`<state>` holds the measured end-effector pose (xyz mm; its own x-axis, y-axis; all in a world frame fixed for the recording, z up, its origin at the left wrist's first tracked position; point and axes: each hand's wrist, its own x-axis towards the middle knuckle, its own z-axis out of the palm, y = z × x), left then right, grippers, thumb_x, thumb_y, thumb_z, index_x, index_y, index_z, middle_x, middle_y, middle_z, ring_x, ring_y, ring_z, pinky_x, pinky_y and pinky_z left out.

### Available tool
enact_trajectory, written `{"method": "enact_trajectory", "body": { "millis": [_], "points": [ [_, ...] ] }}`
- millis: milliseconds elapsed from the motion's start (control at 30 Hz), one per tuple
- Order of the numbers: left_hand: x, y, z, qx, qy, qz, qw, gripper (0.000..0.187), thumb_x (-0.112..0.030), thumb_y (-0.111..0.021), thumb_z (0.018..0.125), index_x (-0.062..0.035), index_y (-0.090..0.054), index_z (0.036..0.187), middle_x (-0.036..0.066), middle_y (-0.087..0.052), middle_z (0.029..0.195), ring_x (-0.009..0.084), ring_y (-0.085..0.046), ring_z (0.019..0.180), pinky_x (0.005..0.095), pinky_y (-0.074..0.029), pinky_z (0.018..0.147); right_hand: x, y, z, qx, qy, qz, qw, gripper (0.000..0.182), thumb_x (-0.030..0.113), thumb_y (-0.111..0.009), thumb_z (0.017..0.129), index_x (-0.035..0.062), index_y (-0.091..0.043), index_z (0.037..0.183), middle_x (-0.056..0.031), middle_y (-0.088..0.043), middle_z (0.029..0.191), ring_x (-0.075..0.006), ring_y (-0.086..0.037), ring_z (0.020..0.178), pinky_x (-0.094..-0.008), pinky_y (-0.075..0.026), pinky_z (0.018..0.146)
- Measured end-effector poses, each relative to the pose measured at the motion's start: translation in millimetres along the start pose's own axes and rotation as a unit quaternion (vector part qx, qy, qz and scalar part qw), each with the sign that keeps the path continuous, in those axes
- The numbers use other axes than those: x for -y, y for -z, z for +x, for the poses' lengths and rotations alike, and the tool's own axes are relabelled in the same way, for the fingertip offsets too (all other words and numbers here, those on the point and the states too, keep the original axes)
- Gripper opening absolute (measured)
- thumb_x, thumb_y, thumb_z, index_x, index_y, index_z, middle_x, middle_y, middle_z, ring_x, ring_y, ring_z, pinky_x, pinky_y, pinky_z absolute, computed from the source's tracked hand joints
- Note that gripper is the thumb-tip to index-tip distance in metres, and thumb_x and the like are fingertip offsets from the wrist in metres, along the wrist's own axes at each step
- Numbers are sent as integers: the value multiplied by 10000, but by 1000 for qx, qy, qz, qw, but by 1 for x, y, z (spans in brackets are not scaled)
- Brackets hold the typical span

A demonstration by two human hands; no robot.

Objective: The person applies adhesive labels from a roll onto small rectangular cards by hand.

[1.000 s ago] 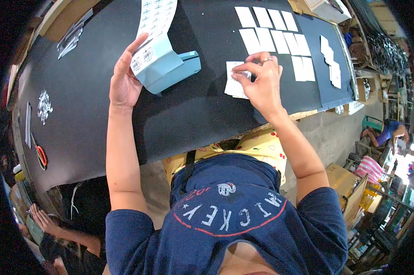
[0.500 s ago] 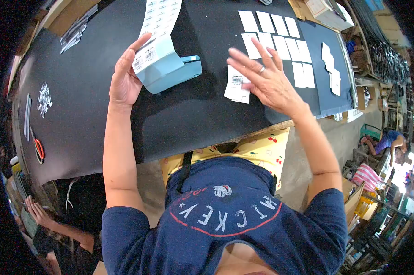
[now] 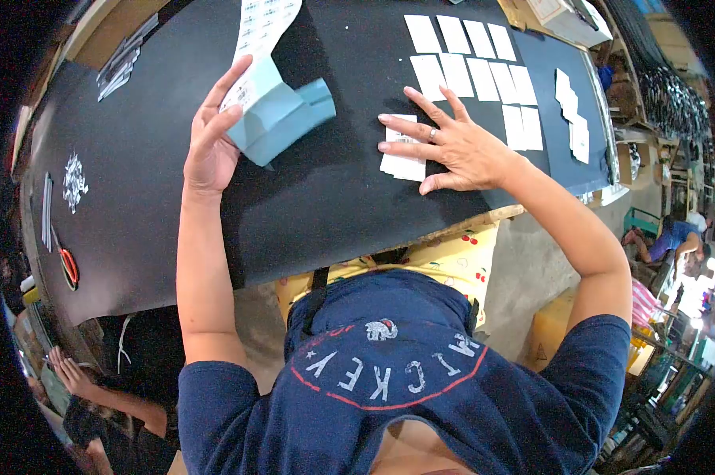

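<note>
My left hand (image 3: 213, 146) grips a strip of barcode stickers (image 3: 264, 36) by its edge, thumb on one side and fingers on the other. The strip's light-blue backing (image 3: 282, 119) is folded and curls out to the right, above the table. My right hand (image 3: 472, 154) lies over a small pile of white cards (image 3: 403, 165), fingers spread, the middle ones across the top card. A barcode label shows partly between those fingers. Just beyond this hand, white cards (image 3: 456, 75) lie in rows on the black table (image 3: 318, 214).
Overlapping white cards (image 3: 571, 119) lie at the table's right side. At the left are orange-handled scissors (image 3: 69, 269), a heap of paper scraps (image 3: 74, 186) and thin grey strips (image 3: 47, 210). Another person's hands (image 3: 71, 372) show at lower left; one more person (image 3: 674, 241) is far right.
My right hand has come down onto the card pile, its fingers now spread over the top card's label. The sticker strip has shifted slightly left, and its blue backing has tilted upward.
</note>
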<state>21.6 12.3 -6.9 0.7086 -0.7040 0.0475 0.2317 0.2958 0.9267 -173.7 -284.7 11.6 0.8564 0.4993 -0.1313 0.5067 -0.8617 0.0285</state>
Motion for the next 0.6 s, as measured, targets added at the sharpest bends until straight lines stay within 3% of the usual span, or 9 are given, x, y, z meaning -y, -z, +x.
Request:
{"method": "enact_trajectory", "body": {
  "millis": [33,100,267,333,467,500,533,600],
  "points": [
    [0,-1,-2,2,0,1,1000,719,-284,-655,832,14,-372,1422,164,-443,1421,235,-464,1287,348,-347,1092,1,-1,0,-1,-2,0,1000,769,785,-173,832,370,-316,1464,22,-223,1565,-320,-54,1463,-613,-26,1138],
    [0,-7,0,-29,1,4,1000,716,-132,-724,761,10,-421,1394,173,-510,1331,202,-518,1215,311,-397,1026,0,2,0,-5,11,10,1000,729,784,-212,836,407,-341,1446,12,-210,1572,-343,-50,1462,-647,-77,1109],
    [-5,-20,-1,-52,-28,59,997,759,-67,-678,790,15,-312,1450,185,-431,1402,262,-459,1272,356,-348,1076,1,-7,-4,-55,27,73,995,662,715,-340,871,397,-336,1451,-5,-192,1578,-342,-89,1456,-684,-144,1059],
    [-7,-22,0,-50,-35,42,997,698,-13,-609,834,-11,-304,1461,182,-407,1426,267,-444,1291,379,-351,1083,4,-18,-5,-110,23,79,991,622,677,-361,892,402,-330,1449,-17,-238,1562,-383,-121,1438,-686,-177,1049],
    [-6,-16,1,-34,-17,34,999,617,-3,-587,881,-45,-346,1447,140,-469,1375,217,-521,1199,370,-431,1026,10,-32,-7,-173,2,79,982,624,669,-349,905,390,-303,1462,-33,-235,1561,-410,-86,1440,-683,-64,1085],
    [-6,-15,-2,-53,-4,24,998,601,-5,-587,887,-53,-361,1442,134,-490,1356,205,-533,1182,360,-441,1015,10,-33,-7,-169,8,92,981,669,667,-346,909,320,-295,1479,-26,-232,1564,-403,-68,1445,-676,-17,1093],
    [-5,-13,-4,-76,12,13,997,585,-7,-587,893,-61,-375,1436,127,-511,1336,193,-545,1165,349,-452,1004,8,-35,-6,-174,5,88,981,669,667,-346,909,320,-295,1479,-26,-232,1564,-403,-68,1445,-676,-17,1093],
    [-1,-7,-3,-58,6,6,998,571,-15,-592,895,-68,-393,1428,122,-527,1323,183,-560,1141,340,-459,993,7,-39,-5,-185,6,146,972,723,658,-354,912,234,-281,1492,-16,-241,1563,-387,-62,1450,-671,-3,1096]
  ]
}}
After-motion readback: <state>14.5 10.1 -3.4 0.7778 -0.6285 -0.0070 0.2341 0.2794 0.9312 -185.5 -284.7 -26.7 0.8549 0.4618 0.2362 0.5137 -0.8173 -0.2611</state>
